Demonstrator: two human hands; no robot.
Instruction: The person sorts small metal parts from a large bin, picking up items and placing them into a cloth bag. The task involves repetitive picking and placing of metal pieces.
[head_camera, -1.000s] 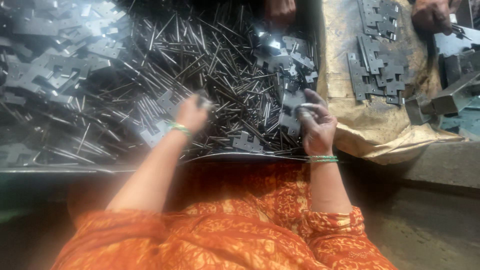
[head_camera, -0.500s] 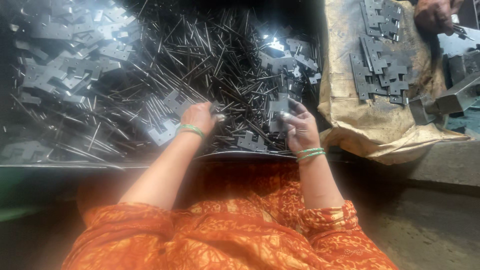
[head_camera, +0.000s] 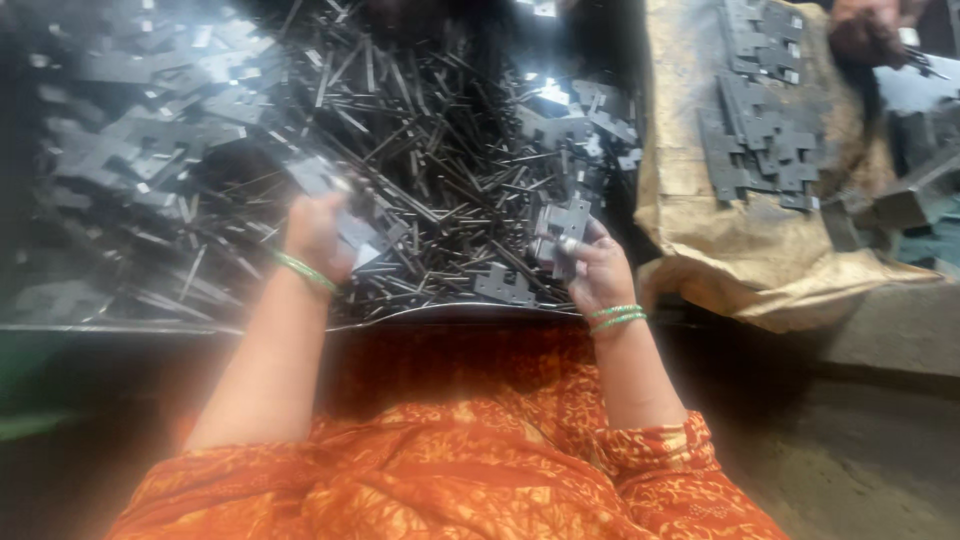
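Gripping upright hinge plate (head_camera: 560, 228), right hand (head_camera: 598, 272), long axis vertical

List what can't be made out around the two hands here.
- Head view: left hand is motion-blurred; whether it grips a pin from the pile of metal pins is unclear.
- Right hand covers part of the hinge plate.
- Another person's hand is cut by the top edge.

A crumpled tan sack (head_camera: 700, 250) lies at the right, grey metal plates (head_camera: 765, 140) piled on it.
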